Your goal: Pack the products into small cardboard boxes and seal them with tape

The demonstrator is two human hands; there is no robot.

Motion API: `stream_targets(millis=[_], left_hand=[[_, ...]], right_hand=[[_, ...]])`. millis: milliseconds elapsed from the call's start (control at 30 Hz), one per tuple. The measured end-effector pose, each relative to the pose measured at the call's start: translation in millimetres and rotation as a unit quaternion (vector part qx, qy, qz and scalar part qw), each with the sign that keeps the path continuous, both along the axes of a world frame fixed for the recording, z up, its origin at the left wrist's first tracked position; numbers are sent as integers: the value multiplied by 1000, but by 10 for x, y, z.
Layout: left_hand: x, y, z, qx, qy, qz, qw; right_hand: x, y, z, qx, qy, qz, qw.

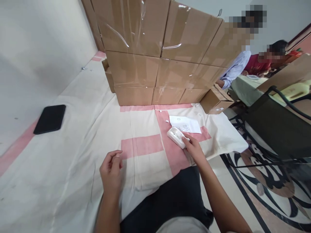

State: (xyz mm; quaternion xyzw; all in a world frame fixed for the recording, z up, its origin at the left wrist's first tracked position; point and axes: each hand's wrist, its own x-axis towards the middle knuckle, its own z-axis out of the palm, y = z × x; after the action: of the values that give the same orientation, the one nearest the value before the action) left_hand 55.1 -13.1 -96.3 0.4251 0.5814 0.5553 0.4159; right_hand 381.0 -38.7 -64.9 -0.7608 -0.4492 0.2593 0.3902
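My right hand (191,146) grips the lower end of a small white rounded plastic device (176,136), like a small dispenser; its exact kind I cannot tell. Thumb and fingers close on it from the right. Just beyond the device lies a white sheet of paper (188,123) with small rectangular outlines on it, partly covered by the device. A tiny white scrap (167,121) rests on the cloth to the paper's left. My left hand (111,165) hovers over or rests on the striped cloth, loosely curled, its thumb near the index finger, with nothing visible in it.
Taped cardboard boxes (136,71) are stacked like a wall ahead. A smaller box (215,100) stands at their right end. A black phone-like slab (50,119) lies far left on the pink-and-white cloth (143,123). Two people sit beyond, near a dark chair (272,123).
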Motion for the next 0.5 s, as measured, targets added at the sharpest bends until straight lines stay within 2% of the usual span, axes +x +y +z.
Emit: stream_targets(millis=[67, 167, 233, 367, 500], left_hand=[[8, 0, -11, 9, 18, -6, 1000], [14, 4, -21, 21, 32, -9, 999], [16, 2, -22, 31, 44, -5, 999], [62, -35, -13, 63, 85, -13, 994], [290, -65, 75, 107, 129, -84, 982]], right_hand=[[-10, -22, -27, 24, -11, 17, 1000], [22, -26, -70, 62, -122, 17, 990], [88, -18, -103, 79, -162, 2, 984], [257, -76, -193, 114, -87, 3, 990], [378, -263, -303, 162, -58, -22, 985]])
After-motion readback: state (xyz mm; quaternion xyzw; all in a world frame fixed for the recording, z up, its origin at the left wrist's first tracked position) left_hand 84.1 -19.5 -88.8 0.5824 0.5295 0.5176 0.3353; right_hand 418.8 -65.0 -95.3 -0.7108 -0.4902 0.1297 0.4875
